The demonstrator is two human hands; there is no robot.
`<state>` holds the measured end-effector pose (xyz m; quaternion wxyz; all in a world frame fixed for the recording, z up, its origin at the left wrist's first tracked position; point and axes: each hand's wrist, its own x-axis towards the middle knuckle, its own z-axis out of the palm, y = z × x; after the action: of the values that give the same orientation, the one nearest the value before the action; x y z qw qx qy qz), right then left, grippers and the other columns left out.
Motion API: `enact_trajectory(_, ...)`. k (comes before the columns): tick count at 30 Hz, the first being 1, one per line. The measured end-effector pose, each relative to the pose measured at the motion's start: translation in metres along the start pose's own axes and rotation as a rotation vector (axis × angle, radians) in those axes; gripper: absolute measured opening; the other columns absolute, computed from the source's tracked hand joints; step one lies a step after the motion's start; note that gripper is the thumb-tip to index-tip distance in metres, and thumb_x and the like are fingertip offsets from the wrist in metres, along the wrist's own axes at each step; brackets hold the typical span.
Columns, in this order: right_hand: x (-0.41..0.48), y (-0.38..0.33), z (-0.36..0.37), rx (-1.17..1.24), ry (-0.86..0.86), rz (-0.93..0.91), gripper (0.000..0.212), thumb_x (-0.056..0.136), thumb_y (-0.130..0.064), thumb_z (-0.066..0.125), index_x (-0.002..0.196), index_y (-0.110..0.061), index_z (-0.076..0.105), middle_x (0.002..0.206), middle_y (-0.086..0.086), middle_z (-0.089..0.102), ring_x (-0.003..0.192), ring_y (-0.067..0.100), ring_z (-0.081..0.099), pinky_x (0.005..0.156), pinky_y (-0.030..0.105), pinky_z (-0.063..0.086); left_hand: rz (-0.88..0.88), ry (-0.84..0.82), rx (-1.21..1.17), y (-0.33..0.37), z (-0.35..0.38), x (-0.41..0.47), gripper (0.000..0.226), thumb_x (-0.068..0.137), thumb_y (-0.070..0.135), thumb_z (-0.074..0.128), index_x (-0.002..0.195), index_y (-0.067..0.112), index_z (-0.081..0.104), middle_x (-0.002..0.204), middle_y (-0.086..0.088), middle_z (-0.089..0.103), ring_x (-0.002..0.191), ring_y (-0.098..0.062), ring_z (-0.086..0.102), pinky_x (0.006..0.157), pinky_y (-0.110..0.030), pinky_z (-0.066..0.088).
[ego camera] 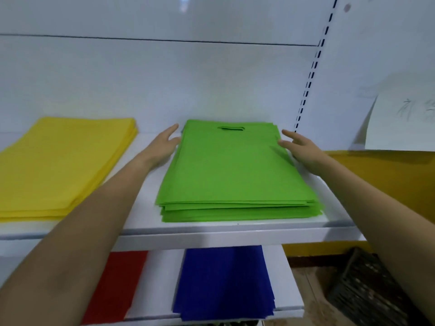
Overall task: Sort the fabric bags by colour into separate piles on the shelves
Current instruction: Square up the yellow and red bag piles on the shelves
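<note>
Touching 2 sides of green bag pile (235, 170) on shelf (146, 208) with left hand (162, 147) and right hand (303, 149), fingers straight

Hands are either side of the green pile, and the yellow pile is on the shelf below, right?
No. The head view shows the yellow pile on the same shelf, left of the green pile, which the left hand and right hand flank.

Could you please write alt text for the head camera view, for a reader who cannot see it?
A person's left hand and right hand, fingers straight, flank a stack of green bags on a white shelf. A yellow pile lies to its left; a red pile and a blue pile lie on the shelf below.
</note>
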<state>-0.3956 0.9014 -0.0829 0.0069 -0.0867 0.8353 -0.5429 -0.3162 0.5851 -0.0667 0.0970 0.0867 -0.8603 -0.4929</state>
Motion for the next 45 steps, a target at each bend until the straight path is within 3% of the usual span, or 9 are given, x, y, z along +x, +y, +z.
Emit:
enact_trajectory(6,0.02,-0.003,0.013,0.213,-0.043,0.055,0.048,0.093,-0.019,0.054,0.139,-0.018,0.041,0.138,0.008,0.047,0.117,0.02,0.051,0.098,0.03,0.041,-0.042,0.012,-0.093,0.011,0.031,0.016,0.044,0.097,0.008,0.034,0.14,0.008,0.033,0.141,0.001,0.037,0.116,-0.012,0.045,0.086,-0.008,0.04)
enact_trajectory(9,0.027,-0.006,0.018,0.107,-0.033,0.013,0.044,0.094,-0.022,0.051,0.138,-0.021,0.044,0.143,0.002,0.042,0.127,0.017,0.044,0.107,0.029,0.035,-0.02,-0.025,-0.087,0.012,0.041,0.018,0.041,0.094,0.004,0.033,0.133,0.011,0.045,0.129,-0.01,0.055,0.099,-0.015,0.056,0.081,-0.022,0.046)
enact_trajectory(15,0.033,-0.005,0.02,0.036,-0.069,-0.021,0.041,0.096,-0.022,0.046,0.137,-0.024,0.043,0.145,0.003,0.038,0.131,0.018,0.039,0.111,0.034,0.03,-0.034,-0.022,0.007,0.018,0.049,0.015,0.045,0.096,0.007,0.038,0.14,0.003,0.031,0.125,0.0,0.042,0.105,-0.007,0.04,0.068,-0.007,0.032)
enact_trajectory(19,0.024,-0.004,0.011,0.158,-0.087,0.027,0.043,0.094,-0.023,0.052,0.136,-0.024,0.045,0.141,0.005,0.045,0.126,0.021,0.046,0.108,0.039,0.037,-0.046,-0.044,-0.085,0.017,0.042,0.003,0.042,0.095,0.006,0.043,0.136,0.007,0.038,0.123,0.0,0.05,0.09,-0.01,0.057,0.07,-0.016,0.046)
enact_trajectory(23,0.005,0.007,0.0,0.286,-0.081,0.092,0.041,0.096,-0.015,0.046,0.137,-0.021,0.043,0.129,0.002,0.052,0.106,0.008,0.057,0.074,0.01,0.049,-0.071,-0.072,-0.203,0.007,0.035,-0.011,0.033,0.096,0.005,0.039,0.123,0.025,0.039,0.105,0.01,0.055,0.061,0.007,0.063,0.056,-0.011,0.051)
enact_trajectory(25,-0.004,0.008,0.003,0.324,-0.077,0.093,0.04,0.097,-0.016,0.046,0.136,-0.021,0.044,0.128,0.003,0.053,0.096,0.006,0.059,0.063,0.009,0.048,-0.059,-0.067,-0.202,0.006,0.04,-0.014,0.038,0.097,0.008,0.041,0.132,0.02,0.038,0.117,0.011,0.051,0.078,0.001,0.063,0.065,-0.016,0.05)
enact_trajectory(30,-0.017,-0.006,0.013,0.213,0.004,0.037,0.041,0.096,-0.025,0.047,0.137,-0.027,0.044,0.146,0.004,0.037,0.132,0.017,0.036,0.099,0.025,0.036,-0.051,-0.012,-0.17,0.016,0.043,-0.024,0.049,0.095,0.008,0.044,0.142,0.009,0.03,0.129,0.002,0.047,0.092,-0.009,0.055,0.064,-0.011,0.046)
enact_trajectory(40,-0.057,-0.001,0.0,0.383,-0.042,0.103,0.037,0.097,-0.015,0.045,0.133,-0.02,0.047,0.123,-0.003,0.054,0.099,0.006,0.055,0.057,0.004,0.046,-0.063,-0.065,-0.198,0.006,0.036,-0.058,0.045,0.095,0.014,0.046,0.139,0.018,0.033,0.132,0.01,0.044,0.095,-0.005,0.059,0.079,-0.021,0.049)
enact_trajectory(45,-0.07,-0.008,0.005,0.394,-0.014,0.088,0.037,0.096,-0.016,0.048,0.133,-0.019,0.049,0.128,0.002,0.053,0.094,0.007,0.06,0.061,0.008,0.05,-0.051,-0.027,-0.175,0.012,0.039,-0.068,0.055,0.094,0.014,0.049,0.145,0.015,0.026,0.139,-0.003,0.042,0.108,-0.016,0.054,0.085,-0.024,0.046)
